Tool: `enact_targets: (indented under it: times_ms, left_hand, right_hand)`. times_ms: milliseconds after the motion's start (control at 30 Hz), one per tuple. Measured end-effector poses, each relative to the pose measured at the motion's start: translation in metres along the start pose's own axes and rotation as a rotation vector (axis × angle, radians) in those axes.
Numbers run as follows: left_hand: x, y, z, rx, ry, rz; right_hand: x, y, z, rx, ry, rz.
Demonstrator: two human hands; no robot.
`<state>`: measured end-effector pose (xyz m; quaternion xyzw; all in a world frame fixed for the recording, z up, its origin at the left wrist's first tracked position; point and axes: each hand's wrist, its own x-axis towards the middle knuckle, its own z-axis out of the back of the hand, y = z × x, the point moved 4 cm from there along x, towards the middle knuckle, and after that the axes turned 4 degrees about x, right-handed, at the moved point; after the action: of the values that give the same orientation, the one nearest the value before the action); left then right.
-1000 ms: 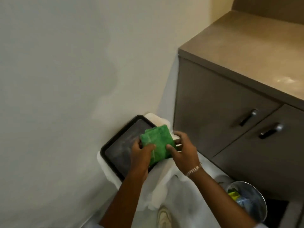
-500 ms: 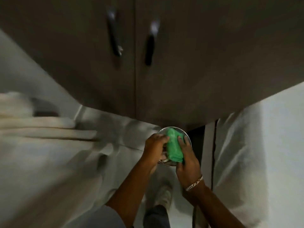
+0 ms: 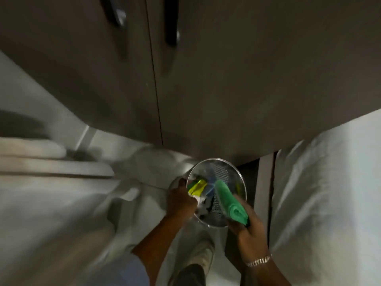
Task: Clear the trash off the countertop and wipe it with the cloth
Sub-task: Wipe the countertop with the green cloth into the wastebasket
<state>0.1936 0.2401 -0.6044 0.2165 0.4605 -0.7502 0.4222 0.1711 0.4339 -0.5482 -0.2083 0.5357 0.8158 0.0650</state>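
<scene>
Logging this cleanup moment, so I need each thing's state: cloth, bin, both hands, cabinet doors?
green cloth: folded, gripped over the bin
mesh bin: upright, trash inside
yellow wrapper: in the bin
left hand: closed at the bin's rim
right hand: shut on cloth
cabinet doors: closed

Dark brown cabinet front (image 3: 226,89) is filling the upper half of the view. A vertical seam is running between two doors, each carrying a dark bar handle (image 3: 171,34) with a metallic end; the second handle (image 3: 116,15) is sitting to the left. Pale floor (image 3: 47,213) is spreading below, blurred. White fabric (image 3: 329,193) is hanging at the right, just beside a narrow dark gap. Lighting is dim, with soft glare showing on the floor.
</scene>
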Motion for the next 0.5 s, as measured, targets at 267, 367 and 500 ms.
enact_targets:
  times_ms: [267,367,500]
  left_hand:
    - [-0.198,-0.071,0.193,-0.251,-0.049,0.015]
    - [-0.237,-0.101,0.245,-0.239,-0.023,-0.023]
    - [-0.264,-0.137,0.295,-0.224,-0.040,-0.108]
  right_hand:
    - [-0.111,0.243,0.026,0.860,0.330,-0.372]
    - [-0.121,0.350,0.030,0.844,0.522,-0.232]
    - [-0.105,0.482,0.032,0.666,0.632,0.088]
